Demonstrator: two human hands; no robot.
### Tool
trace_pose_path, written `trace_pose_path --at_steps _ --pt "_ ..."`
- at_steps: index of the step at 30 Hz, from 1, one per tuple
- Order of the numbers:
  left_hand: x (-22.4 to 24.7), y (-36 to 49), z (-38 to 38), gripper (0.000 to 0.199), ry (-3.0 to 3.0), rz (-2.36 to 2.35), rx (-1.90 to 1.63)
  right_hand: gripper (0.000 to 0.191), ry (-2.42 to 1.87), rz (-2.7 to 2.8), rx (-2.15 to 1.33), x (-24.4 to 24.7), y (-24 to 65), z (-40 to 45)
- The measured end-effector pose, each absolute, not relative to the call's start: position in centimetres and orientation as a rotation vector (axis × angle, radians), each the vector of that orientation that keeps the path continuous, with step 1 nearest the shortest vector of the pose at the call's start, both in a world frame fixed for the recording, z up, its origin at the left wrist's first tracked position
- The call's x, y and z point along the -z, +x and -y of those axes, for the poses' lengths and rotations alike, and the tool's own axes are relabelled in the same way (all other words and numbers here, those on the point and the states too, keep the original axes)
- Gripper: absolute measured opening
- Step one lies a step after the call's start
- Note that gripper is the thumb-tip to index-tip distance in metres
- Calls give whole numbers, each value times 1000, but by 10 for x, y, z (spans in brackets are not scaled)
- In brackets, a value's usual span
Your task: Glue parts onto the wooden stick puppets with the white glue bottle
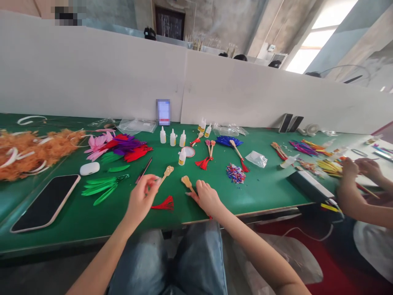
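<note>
My left hand (144, 196) is closed in a pinch around the lower handle of a small wooden paddle (168, 171), its rounded, dotted head pointing up and away. Just below lies a red tassel (166, 203); whether it joins that paddle is hidden. My right hand (208, 197) rests low over the table with its fingers curled around a second wooden paddle (186, 181). A bit of red shows under the right wrist. Beyond both hands stands a small white glue bottle (182, 157) beside a round shallow lid (189, 152). A thin dark pen-like tool (144, 170) lies by my left hand.
Green feathers (100, 188), a phone (46, 203) and orange fluffy trim (37, 151) lie left. Several glue bottles (172, 138) stand behind. Tasseled paddles (210, 149), blue feathers (229, 141) and a bead pile (236, 173) lie right. A co-worker's hands (359, 168) work at far right.
</note>
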State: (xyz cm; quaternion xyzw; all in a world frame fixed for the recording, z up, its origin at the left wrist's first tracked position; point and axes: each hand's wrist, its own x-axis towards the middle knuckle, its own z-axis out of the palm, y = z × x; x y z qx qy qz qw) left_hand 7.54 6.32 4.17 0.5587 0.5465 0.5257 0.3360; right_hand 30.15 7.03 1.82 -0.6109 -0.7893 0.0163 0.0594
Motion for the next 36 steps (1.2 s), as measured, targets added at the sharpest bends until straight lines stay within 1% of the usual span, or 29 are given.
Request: trace_pose_path --at_steps 1,2,5,8,9,11,13,14,16,17,18,19,20,23,25,30,36 --pt "-42 84 -74 18 1630 -1439 -1332 20 -1881 2405 -8 -16 296 -68" --pt "-42 93 -86 19 1813 -1427 -1263 15 -1900 2412 14 -15 292 -68" --pt "-42 115 -121 30 2140 -1348 -1049 18 -1897 2410 33 -16 286 -70" --pt "-42 125 -143 33 2162 -1057 -749 23 -1857 2393 62 -20 282 -72" --pt "-43 125 -146 32 2121 -1005 -724 23 -1827 2379 63 -22 281 -73" --pt "-43 122 -149 31 2017 -1004 -798 20 -1749 2317 0 -25 277 -78" --pt "-43 114 -149 29 1900 -1044 -921 12 -1649 2208 -220 -30 274 -87" --pt "-43 110 -148 29 1836 -1046 -969 12 -1585 2169 -409 -33 272 -94" --pt "-43 101 -149 28 1726 -1029 -1037 17 -1406 2137 -850 -37 268 -108" --pt "-44 97 -151 29 1693 -1023 -1069 18 -1310 2138 -1026 -39 266 -115" --pt "-44 93 -153 29 1676 -1030 -1094 21 -1236 2148 -1126 -39 263 -122" --pt "-44 90 -155 30 1673 -1051 -1112 25 -1196 2160 -1140 -38 260 -128" --pt "-44 88 -158 30 1678 -1088 -1128 28 -1189 2167 -1075 -36 258 -132" --pt "-42 85 -163 30 1721 -1234 -1177 28 -1233 2167 -767 -22 251 -140" --pt "-40 86 -161 31 1790 -1304 -1203 28 -1251 2162 -665 -12 250 -139" --pt "-36 92 -154 35 2029 -1399 -1230 30 -1268 2119 -711 -2 249 -133" --pt "-36 96 -156 38 1911 -1475 -1218 31 -1294 2078 -756 -2 248 -135"
